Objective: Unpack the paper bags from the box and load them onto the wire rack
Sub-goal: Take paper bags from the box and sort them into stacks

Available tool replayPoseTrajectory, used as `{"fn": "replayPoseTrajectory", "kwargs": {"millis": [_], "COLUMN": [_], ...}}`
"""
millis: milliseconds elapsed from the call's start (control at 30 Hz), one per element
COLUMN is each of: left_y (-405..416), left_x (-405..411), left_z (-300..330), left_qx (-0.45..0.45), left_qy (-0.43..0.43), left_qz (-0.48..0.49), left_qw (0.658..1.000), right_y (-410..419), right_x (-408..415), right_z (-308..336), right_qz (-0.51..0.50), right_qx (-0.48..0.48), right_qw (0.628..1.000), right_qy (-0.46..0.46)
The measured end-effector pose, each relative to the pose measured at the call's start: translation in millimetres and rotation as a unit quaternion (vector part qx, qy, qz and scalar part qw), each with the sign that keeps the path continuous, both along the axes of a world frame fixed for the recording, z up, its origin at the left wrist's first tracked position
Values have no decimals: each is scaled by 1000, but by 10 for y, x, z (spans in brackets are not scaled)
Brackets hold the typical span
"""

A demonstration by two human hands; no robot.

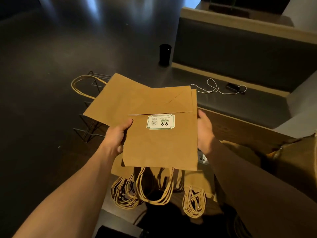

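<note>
head view: at centre, the left hand grips the nine o'clock edge of a stack of paper bags, thumb on top; the right hand clasps the three o'clock edge. another bag lies on the wire rack at ten o'clock. the box sits at four o'clock.

We count two hands, left hand and right hand, one wire rack, one cardboard box, one black cylinder, one white cable. Paper bags: too stacked to count.
</note>
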State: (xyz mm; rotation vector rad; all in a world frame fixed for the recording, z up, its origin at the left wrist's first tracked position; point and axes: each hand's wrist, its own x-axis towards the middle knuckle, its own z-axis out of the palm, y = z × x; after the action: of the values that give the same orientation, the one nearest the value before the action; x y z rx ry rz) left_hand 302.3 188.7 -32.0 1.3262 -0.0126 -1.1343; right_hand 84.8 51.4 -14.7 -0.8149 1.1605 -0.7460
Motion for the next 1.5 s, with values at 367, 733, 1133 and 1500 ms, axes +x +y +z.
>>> {"fn": "replayPoseTrajectory", "kwargs": {"millis": [367, 733, 1133, 1500], "left_y": [-146, -251, -261, -184], "left_x": [39, 676, 863, 479], "left_z": [99, 256, 121, 358], "left_qx": [-15, -7, 4, 25], "left_qy": [-23, -59, -50, -82], "left_qz": [70, 185, 108, 37], "left_qw": [997, 981, 993, 996], "right_y": [18, 112, 357, 699], "right_x": [-27, 0, 676, 793], "right_z": [-268, -620, -1115, -1001], "right_qz": [71, -84, 119, 290], "right_qx": [-4, 14, 24, 92], "right_qw": [997, 984, 937, 836], "right_qy": [-36, 160, 327, 457]}}
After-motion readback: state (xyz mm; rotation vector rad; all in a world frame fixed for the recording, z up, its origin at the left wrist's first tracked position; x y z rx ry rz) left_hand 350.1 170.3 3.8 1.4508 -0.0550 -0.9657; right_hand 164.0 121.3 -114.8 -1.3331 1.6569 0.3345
